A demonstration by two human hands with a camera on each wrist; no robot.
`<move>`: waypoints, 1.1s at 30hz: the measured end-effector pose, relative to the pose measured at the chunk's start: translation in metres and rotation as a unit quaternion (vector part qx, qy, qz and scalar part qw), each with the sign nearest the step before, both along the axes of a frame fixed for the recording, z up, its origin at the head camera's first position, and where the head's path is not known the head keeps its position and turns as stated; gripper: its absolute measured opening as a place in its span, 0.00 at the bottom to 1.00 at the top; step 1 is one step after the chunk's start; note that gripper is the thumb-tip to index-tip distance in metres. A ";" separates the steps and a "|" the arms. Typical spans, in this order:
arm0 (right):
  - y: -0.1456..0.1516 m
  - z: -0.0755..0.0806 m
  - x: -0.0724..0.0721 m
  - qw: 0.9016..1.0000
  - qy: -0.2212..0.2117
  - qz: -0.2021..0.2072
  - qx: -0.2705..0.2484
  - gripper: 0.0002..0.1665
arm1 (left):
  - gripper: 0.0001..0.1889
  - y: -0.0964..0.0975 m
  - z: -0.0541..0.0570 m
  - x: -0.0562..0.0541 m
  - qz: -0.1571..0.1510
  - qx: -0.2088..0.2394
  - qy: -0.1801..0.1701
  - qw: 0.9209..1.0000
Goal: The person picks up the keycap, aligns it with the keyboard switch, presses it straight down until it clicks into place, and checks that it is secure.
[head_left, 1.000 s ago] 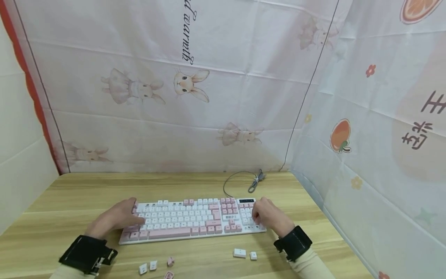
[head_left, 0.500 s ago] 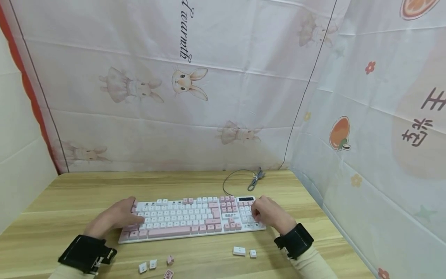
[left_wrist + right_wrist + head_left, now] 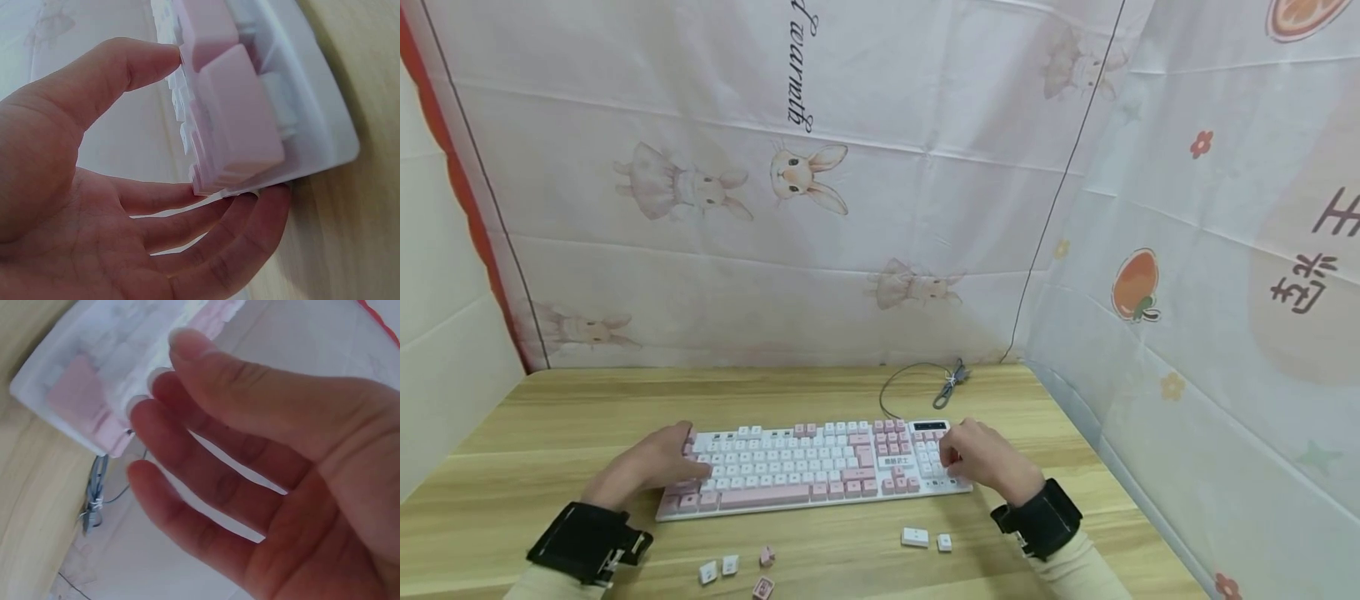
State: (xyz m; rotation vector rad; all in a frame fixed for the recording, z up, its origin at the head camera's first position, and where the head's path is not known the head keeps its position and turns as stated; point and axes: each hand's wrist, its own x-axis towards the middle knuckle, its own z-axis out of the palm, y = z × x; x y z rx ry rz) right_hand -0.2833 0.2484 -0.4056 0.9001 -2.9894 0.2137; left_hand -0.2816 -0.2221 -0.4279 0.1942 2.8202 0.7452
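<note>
While L hand [image 3: 651, 463] grips kbd [image 3: 765, 497] at 9 o'clock, R hand [image 3: 988, 460] bends over keys [image 3: 929, 468] at 3, pinch unclear; a slip could pop some loose.

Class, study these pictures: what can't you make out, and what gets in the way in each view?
Head view: part of the left end of the keyboard, covered by the left hand.
Head view: markings on the loose keycaps, too small to read.
Left wrist view: much of the keyboard, cut off by the top edge.
Right wrist view: lettering on the keys, blurred; whether the right hand pinches one, hidden by its fingers.
</note>
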 end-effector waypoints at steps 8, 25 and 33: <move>-0.003 0.006 0.011 0.999 -0.042 0.025 -0.014 0.06 | 0.52 0.001 -0.003 0.000 -0.002 -0.001 0.003 1.000; 0.007 -0.012 0.041 0.993 -0.066 0.075 -0.063 0.17 | 0.51 0.000 -0.002 -0.001 -0.015 0.005 0.014 1.000; 0.007 -0.015 0.054 0.990 -0.095 0.065 -0.076 0.20 | 0.51 -0.001 -0.002 0.000 -0.017 0.003 0.013 1.000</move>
